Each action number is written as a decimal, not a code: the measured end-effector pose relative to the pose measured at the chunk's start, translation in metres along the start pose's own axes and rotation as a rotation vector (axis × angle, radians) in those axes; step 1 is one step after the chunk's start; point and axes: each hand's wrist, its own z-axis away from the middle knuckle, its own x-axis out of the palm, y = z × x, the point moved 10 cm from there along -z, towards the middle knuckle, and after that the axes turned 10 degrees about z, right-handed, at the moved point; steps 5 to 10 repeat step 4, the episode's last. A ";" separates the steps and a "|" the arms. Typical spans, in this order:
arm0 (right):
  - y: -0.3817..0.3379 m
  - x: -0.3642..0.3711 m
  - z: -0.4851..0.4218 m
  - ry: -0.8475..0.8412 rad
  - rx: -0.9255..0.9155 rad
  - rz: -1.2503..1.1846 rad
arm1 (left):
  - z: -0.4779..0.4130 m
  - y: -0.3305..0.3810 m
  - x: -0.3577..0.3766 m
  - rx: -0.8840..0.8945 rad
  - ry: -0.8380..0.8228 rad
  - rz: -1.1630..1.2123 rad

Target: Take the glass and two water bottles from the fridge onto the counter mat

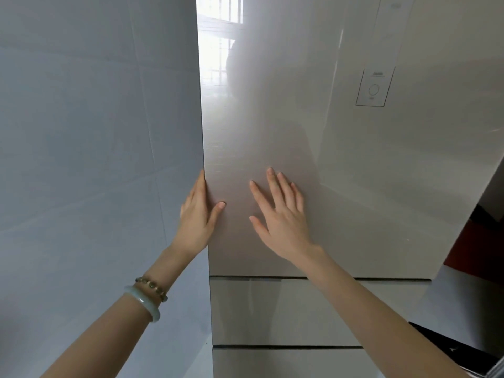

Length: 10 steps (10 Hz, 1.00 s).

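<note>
At the fridge door (272, 118) edge, left hand (197, 222) grips; right hand (281, 216) touches.

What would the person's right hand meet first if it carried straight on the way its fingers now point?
The fridge's upper door: the right hand, fingers spread, points at its glossy front. Whether it already touches is unclear.

Glossy beige fridge (300, 118), pale-green bangle (144, 302)

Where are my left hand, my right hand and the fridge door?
left hand (197, 217): head view, back of the hand.
right hand (282, 218): head view, back of the hand.
fridge door (272, 118): head view, bare glossy front.
</note>
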 end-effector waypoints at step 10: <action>0.021 -0.017 0.002 -0.147 0.205 -0.798 | 0.012 0.023 -0.021 -0.088 -0.001 0.068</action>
